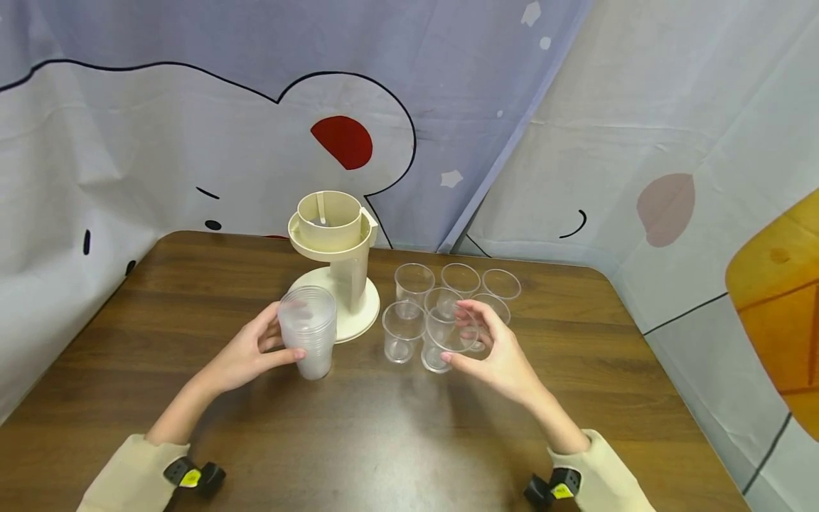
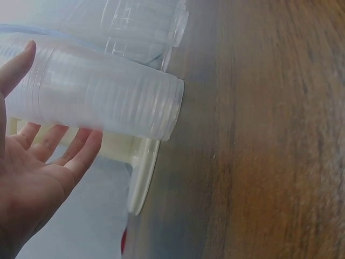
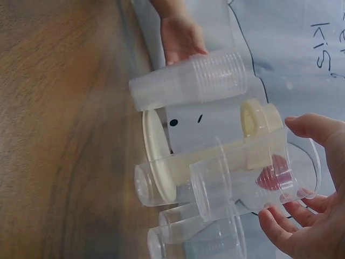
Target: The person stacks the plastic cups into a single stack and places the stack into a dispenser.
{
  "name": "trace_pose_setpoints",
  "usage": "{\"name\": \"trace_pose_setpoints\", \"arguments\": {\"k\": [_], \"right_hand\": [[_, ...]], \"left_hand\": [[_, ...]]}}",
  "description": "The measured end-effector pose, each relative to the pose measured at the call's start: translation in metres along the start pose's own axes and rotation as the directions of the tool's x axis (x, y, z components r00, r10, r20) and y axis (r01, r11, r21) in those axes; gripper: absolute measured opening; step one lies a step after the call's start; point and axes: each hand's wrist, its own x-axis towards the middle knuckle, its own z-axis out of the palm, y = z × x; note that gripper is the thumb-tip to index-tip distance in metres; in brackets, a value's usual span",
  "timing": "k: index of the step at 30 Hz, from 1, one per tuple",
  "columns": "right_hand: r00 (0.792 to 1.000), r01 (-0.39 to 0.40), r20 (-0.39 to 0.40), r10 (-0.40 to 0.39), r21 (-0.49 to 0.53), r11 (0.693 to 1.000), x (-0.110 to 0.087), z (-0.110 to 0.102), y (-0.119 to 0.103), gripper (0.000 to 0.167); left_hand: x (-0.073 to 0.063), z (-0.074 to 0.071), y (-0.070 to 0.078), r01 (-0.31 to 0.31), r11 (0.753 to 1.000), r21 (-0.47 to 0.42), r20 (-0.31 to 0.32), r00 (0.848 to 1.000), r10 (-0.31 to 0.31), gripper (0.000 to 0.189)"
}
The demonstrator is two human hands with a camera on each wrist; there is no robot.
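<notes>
My left hand (image 1: 246, 355) grips a tall stack of nested clear plastic cups (image 1: 309, 323), thumb on the near side and fingers behind. In the left wrist view the stack (image 2: 108, 89) is upright, its base at the tabletop. A single clear plastic cup (image 3: 248, 178) is held near its rim by my right hand (image 1: 502, 359), thumb on one side and fingertips on the other. That cup is raised, its base above the table among several standing clear cups (image 1: 403, 331). Its see-through wall overlaps some of them in the head view.
A cream-coloured cup dispenser (image 1: 329, 231) with a round base stands behind the stack, between the stack and the standing cups. Everything is on a brown wooden table (image 1: 358, 441). A patterned cloth (image 1: 192, 142) hangs behind the table's far edge.
</notes>
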Motion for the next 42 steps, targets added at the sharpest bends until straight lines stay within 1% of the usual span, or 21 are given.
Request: {"name": "trace_pose_setpoints", "arguments": {"k": [7, 10, 16, 23, 35, 42], "right_hand": [[1.0, 0.025, -0.003, -0.025, -0.002, 1.0, 0.006, 0.001, -0.007, 0.073], [1.0, 0.024, 0.002, -0.024, -0.007, 1.0, 0.008, 0.002, -0.011, 0.072], [1.0, 0.027, -0.004, -0.027, -0.051, 0.998, 0.013, 0.003, -0.019, 0.073], [0.999, 0.036, -0.001, -0.036, -0.052, 0.998, 0.017, 0.005, -0.029, 0.073], [0.999, 0.033, -0.015, -0.034, -0.06, 0.998, 0.018, 0.0, -0.03, 0.074], [0.999, 0.03, -0.02, -0.031, -0.023, 0.999, 0.02, -0.002, -0.033, 0.075]], "left_hand": [[0.001, 0.0, 0.001, 0.001, 1.0, 0.0, 0.0, 1.0, -0.001, 0.066], [0.0, 0.0, 0.001, 0.005, 1.0, 0.003, 0.0, 1.0, -0.005, 0.066], [0.0, 0.0, 0.001, 0.013, 1.0, 0.005, 0.0, 1.0, -0.013, 0.066], [0.0, 0.0, 0.002, 0.015, 1.0, 0.008, 0.0, 1.0, -0.015, 0.065], [-0.001, 0.0, 0.002, 0.015, 1.0, 0.006, -0.001, 1.0, -0.015, 0.066], [-0.001, 0.001, 0.002, 0.011, 1.0, 0.007, -0.003, 1.0, -0.011, 0.066]]}}
